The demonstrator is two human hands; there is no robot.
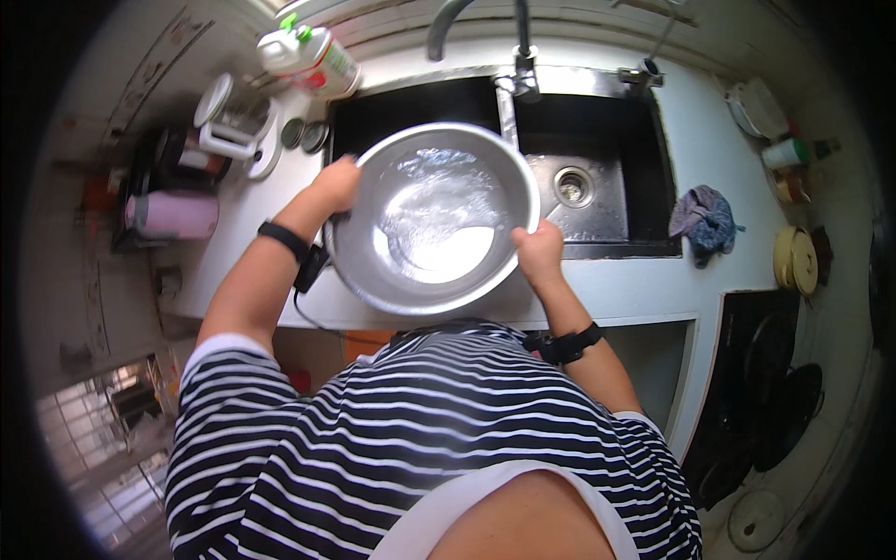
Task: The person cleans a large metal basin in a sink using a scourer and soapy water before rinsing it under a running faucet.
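Between my two hands is a wide, round metal basin (pixel 353 280) with clear water (pixel 448 210) rippling inside it. My left hand (pixel 339 185) grips its rim at the upper left, slightly blurred. On the right, my right hand (pixel 541 248) holds the rim with the thumb over the edge. The basin is over the front of the left sink bowl (pixel 420 101) and hides much of it. Whether it rests on the counter edge or is held up, I cannot tell. Each wrist wears a black band.
A grey faucet (pixel 525 70) rises behind the bowls. The right sink bowl (pixel 602 203) shows its drain strainer. A crumpled cloth (pixel 705 224) lies right of it, near a black stove (pixel 742 392). At left stand a white detergent jug (pixel 311 59), a glass pitcher (pixel 238 122) and a pink bottle (pixel 178 215).
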